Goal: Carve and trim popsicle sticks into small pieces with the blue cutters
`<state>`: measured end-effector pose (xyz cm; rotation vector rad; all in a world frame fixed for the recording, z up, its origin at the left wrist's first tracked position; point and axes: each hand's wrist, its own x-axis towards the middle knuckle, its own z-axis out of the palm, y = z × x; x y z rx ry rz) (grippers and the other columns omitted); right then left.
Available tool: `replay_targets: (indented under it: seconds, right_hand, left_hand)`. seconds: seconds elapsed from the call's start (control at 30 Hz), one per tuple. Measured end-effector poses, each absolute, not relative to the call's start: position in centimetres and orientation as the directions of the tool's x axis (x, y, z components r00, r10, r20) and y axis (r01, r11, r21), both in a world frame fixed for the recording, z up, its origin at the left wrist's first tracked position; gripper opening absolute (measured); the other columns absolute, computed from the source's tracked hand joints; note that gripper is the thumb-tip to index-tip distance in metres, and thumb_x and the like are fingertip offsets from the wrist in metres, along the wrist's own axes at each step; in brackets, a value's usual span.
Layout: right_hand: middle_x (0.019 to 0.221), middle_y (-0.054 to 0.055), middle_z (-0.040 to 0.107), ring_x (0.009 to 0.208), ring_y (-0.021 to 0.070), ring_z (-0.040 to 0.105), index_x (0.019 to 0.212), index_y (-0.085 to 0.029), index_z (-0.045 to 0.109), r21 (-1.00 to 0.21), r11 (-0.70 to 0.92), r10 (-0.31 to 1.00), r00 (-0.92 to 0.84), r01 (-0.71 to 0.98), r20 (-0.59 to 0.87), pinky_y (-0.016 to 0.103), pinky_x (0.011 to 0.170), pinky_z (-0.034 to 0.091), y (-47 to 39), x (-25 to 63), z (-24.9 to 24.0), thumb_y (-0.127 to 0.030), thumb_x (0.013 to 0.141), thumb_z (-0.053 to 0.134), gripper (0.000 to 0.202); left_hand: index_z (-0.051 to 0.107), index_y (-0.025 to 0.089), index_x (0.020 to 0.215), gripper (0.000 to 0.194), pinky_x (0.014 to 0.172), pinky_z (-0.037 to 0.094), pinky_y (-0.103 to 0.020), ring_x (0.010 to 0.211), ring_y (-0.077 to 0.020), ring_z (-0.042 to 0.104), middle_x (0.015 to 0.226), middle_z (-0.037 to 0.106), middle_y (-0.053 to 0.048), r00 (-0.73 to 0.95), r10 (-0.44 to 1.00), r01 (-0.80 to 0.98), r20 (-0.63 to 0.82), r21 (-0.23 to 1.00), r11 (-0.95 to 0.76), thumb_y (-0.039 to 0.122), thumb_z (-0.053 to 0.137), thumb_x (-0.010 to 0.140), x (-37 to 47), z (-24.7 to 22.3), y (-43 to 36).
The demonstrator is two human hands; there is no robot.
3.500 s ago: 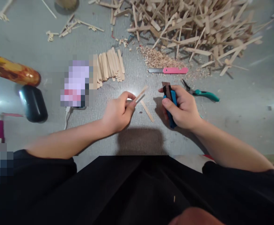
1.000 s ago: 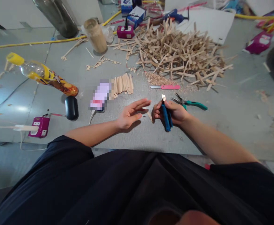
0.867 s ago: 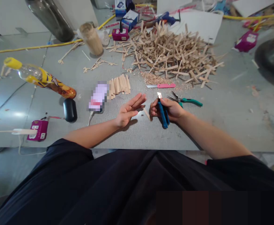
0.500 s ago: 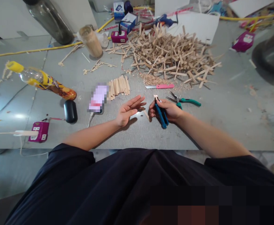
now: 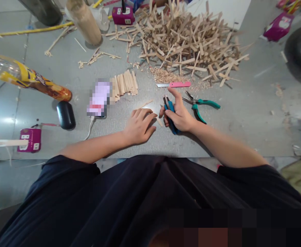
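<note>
My left hand (image 5: 141, 126) rests palm down low over the table, its fingers bent and apart, with nothing visible in it. A thin wooden stick (image 5: 146, 104) lies just beyond its knuckles, and a short wooden piece (image 5: 159, 122) lies by its fingertips. My right hand (image 5: 181, 116) is wrapped round blue-handled pliers (image 5: 170, 120), jaws pointing away from me, index finger stretched forward. Past that finger lies a pink craft knife (image 5: 180, 84) with its blade out. Green-handled needle-nose pliers (image 5: 207, 103) lie spread beside my right hand.
A large heap of wooden sticks (image 5: 186, 41) covers the back, with wood shavings (image 5: 163, 74) before it. A row of sticks (image 5: 126, 83) lies beside a phone (image 5: 99, 99) on a cable. Left are a drink bottle (image 5: 34, 80), a black case (image 5: 65, 115) and a purple adapter (image 5: 32, 140).
My left hand has turned from palm up to palm down and now rests lower. My right index finger has stretched forward along the pliers. The view has shifted closer to the table.
</note>
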<state>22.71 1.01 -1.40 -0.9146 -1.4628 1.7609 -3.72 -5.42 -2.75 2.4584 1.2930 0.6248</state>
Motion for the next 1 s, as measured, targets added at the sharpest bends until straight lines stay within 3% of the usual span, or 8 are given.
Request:
replay_targets:
  seconds: [0.13,0.2,0.37,0.47,0.53,0.67,0.87,1.0]
  right_hand:
    - [0.094,0.001,0.077,0.066,0.0153,0.073,0.116,-0.026,0.074,-0.997,0.031,0.866,-0.500,0.065,-0.006,0.030,0.061,0.060,1.1,23.5,-1.2,-0.035,0.111,0.071,0.011]
    - [0.095,0.001,0.079,0.070,0.0176,0.076,0.114,-0.026,0.076,-0.998,-0.039,0.880,-0.475,-0.056,-0.008,0.035,0.069,0.065,1.5,23.9,-1.0,-0.033,0.105,0.074,0.012]
    - [0.108,0.002,0.086,0.091,0.0269,0.086,0.137,-0.033,0.062,-0.917,-0.316,0.789,-0.604,-0.244,-0.111,0.040,0.077,0.070,2.2,24.5,-0.6,-0.034,0.086,0.095,0.061]
    - [0.079,-0.004,0.075,0.068,0.0234,0.075,0.120,-0.034,0.061,-0.985,-0.127,0.867,-0.495,-0.116,-0.053,0.038,0.068,0.062,1.4,24.7,-0.9,-0.053,0.105,0.091,0.038]
    - [0.073,-0.004,0.068,0.059,0.0196,0.062,0.109,-0.033,0.065,-1.000,0.005,0.899,-0.439,-0.003,0.006,0.036,0.061,0.051,0.7,24.7,-1.2,-0.058,0.103,0.094,0.039]
    - [0.077,-0.004,0.067,0.062,0.0240,0.059,0.132,-0.037,0.059,-0.972,0.195,0.869,-0.483,0.134,0.108,0.041,0.064,0.048,-0.1,24.7,-1.3,-0.068,0.107,0.082,0.045]
    - [0.087,0.001,0.075,0.065,0.0250,0.064,0.125,-0.035,0.066,-0.875,0.352,0.845,-0.514,0.333,0.144,0.045,0.067,0.052,-0.2,25.1,-1.1,-0.039,0.108,0.079,0.022]
    - [0.082,-0.001,0.076,0.059,0.0233,0.067,0.127,-0.034,0.067,-0.812,0.494,0.778,-0.574,0.310,0.254,0.042,0.059,0.056,0.1,25.0,-1.7,-0.036,0.105,0.078,0.025]
  left_hand:
    - [0.067,0.026,0.171,0.078,0.141,0.033,-0.077,0.175,-0.0543,0.046,0.185,0.054,-0.026,0.608,0.779,0.713,0.152,0.325,-0.621,0.076,0.069,0.111,-3.8,-3.4,-6.5]
    - [0.065,0.027,0.174,0.079,0.144,0.027,-0.079,0.180,-0.0553,0.041,0.190,0.050,-0.026,0.615,0.776,0.706,0.141,0.340,-0.621,0.076,0.067,0.112,-3.8,-3.8,-6.6]
    - [0.058,0.031,0.183,0.086,0.149,0.022,-0.079,0.186,-0.0549,0.032,0.197,0.042,-0.023,0.605,0.789,0.694,0.111,0.412,-0.591,0.072,0.076,0.109,-3.8,-4.5,-6.4]
    - [0.055,0.031,0.185,0.089,0.149,0.022,-0.081,0.188,-0.0551,0.029,0.200,0.036,-0.024,0.609,0.784,0.683,0.123,0.421,-0.597,0.070,0.079,0.108,-3.8,-4.4,-6.4]
    - [0.054,0.029,0.186,0.088,0.149,0.025,-0.081,0.187,-0.0553,0.031,0.199,0.036,-0.027,0.619,0.773,0.676,0.138,0.408,-0.614,0.065,0.080,0.109,-3.7,-4.1,-6.5]
    - [0.054,0.022,0.185,0.084,0.147,0.034,-0.078,0.186,-0.0549,0.036,0.196,0.038,-0.033,0.633,0.765,0.667,0.119,0.417,-0.617,0.052,0.080,0.111,-3.5,-3.3,-6.7]
    - [0.051,0.027,0.187,0.089,0.145,0.037,-0.081,0.186,-0.0598,0.031,0.198,0.031,-0.033,0.629,0.766,0.654,0.135,0.440,-0.615,0.049,0.085,0.108,-3.4,-3.0,-6.8]
    - [0.048,0.036,0.188,0.094,0.145,0.035,-0.083,0.187,-0.0615,0.024,0.203,0.023,-0.028,0.620,0.776,0.674,0.111,0.431,-0.600,0.053,0.089,0.105,-3.4,-2.9,-6.8]
